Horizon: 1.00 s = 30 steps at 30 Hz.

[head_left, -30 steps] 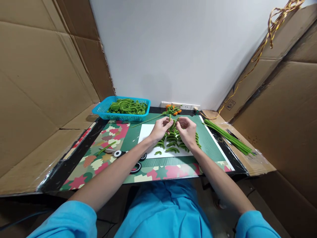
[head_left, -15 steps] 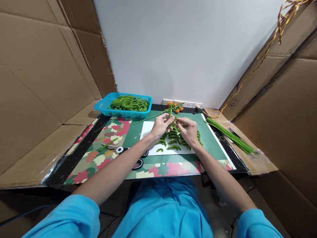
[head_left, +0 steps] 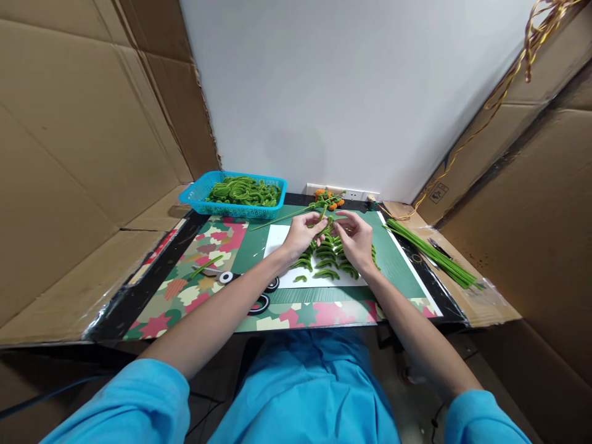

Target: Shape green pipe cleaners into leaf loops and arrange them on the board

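Observation:
My left hand [head_left: 301, 236] is closed around a short green pipe cleaner [head_left: 323, 213], which sticks up between its thumb and fingers. Close beside it, my right hand [head_left: 355, 239] bends its fingers towards the thumb at a small curved green piece by the left fingertips; the exact contact is partly hidden. Below both hands, several curved green pipe-cleaner pieces [head_left: 326, 274] lie in rows on a white sheet [head_left: 283, 282]. Black-handled scissors [head_left: 226, 277] rest on the mat, partly covered by my left forearm.
At the back left stands a blue basket [head_left: 194, 197] filled with curled green pipe cleaners [head_left: 245, 190]. Orange flowers on green stems [head_left: 329, 198] lie near the wall socket [head_left: 353, 195]. A bundle of straight green stems [head_left: 432, 253] lies at the right. Cardboard panels [head_left: 83, 105] flank the table.
The right hand's index finger has lifted and its fingers have loosened slightly beside the left fingertips. The left hand keeps its pipe cleaner. The whole view has shifted slightly.

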### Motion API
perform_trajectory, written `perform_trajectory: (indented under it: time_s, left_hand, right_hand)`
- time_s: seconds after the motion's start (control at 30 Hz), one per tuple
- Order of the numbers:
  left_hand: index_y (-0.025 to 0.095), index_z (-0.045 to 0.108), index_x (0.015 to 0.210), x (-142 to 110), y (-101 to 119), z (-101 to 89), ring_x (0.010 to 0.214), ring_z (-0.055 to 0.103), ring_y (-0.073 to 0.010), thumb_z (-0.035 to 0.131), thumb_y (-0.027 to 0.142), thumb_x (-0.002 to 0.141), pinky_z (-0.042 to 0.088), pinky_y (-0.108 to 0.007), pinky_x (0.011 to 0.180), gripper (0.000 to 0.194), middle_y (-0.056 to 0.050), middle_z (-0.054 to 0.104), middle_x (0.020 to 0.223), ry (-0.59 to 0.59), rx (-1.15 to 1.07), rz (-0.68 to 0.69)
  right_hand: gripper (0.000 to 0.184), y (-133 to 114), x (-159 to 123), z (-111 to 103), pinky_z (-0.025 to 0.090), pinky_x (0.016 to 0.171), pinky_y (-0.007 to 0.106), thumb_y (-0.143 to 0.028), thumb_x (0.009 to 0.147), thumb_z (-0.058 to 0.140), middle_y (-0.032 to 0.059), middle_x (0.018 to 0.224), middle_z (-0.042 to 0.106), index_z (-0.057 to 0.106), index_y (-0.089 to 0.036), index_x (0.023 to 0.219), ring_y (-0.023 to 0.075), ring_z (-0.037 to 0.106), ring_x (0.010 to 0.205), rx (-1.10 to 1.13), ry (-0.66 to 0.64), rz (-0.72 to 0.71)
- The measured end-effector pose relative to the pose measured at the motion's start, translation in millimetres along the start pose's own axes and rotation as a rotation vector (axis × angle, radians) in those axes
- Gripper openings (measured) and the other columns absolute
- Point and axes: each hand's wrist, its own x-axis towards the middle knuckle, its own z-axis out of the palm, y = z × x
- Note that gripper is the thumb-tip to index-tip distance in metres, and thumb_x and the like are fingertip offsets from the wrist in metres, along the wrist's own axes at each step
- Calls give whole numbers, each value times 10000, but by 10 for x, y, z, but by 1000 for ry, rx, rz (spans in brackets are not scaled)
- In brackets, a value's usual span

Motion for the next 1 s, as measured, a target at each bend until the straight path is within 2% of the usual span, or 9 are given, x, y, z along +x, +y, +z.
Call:
perform_trajectory:
  time_s: [0.1, 0.27, 0.47, 0.63, 0.83, 1.0]
  left_hand:
    - [148, 762, 785, 1, 19, -7, 546, 607, -128, 937, 434, 703, 458, -240, 456, 346, -24, 701, 723, -8, 24, -9]
    - [146, 778, 780, 19, 28, -28, 578, 633, -146, 931, 389, 715, 479, -248, 488, 295, -36, 721, 724, -23, 51, -7]
    - [150, 792, 848, 41, -23, -43, 630, 655, -151, 910, 497, 730, 517, -260, 537, 386, -44, 740, 798, -21, 36, 14]
    - [141, 807, 908, 33, -41, -51, 725, 685, -178, 946, 491, 675, 559, -285, 627, 443, -66, 775, 858, -35, 50, 15]
    - [152, 790, 860, 40, -53, -64, 727, 677, -179, 937, 463, 688, 560, -291, 651, 385, -48, 757, 804, -37, 90, 50]
    - [154, 780, 826, 22, 6, -87, 721, 669, -172, 949, 364, 672, 539, -278, 666, 310, -41, 750, 787, -78, 154, 82]
  right_hand:
    - [284, 8, -8, 9, 660, 692, 346, -367, 947, 722, 60, 901, 813, 681, -208, 1178, 202, 776, 686, -18, -9, -26]
    - [268, 27, 5, 34, 626, 648, 325, -388, 966, 699, 52, 878, 803, 684, -212, 1168, 190, 740, 661, -34, -9, -21]
    - [277, 8, 14, 22, 654, 758, 346, -424, 961, 711, 66, 915, 797, 717, -209, 1136, 211, 771, 780, -77, -9, -42]
    - [259, 10, 4, -4, 674, 756, 360, -396, 944, 724, 84, 951, 820, 732, -202, 1117, 233, 803, 789, -41, -6, -4]
    - [211, 20, 10, -11, 701, 800, 415, -386, 875, 787, 84, 949, 841, 802, -198, 972, 268, 821, 824, 33, -1, 61]
    - [281, 99, 47, -42, 714, 779, 450, -446, 794, 860, 86, 864, 846, 817, -182, 879, 291, 832, 781, 101, -40, 124]
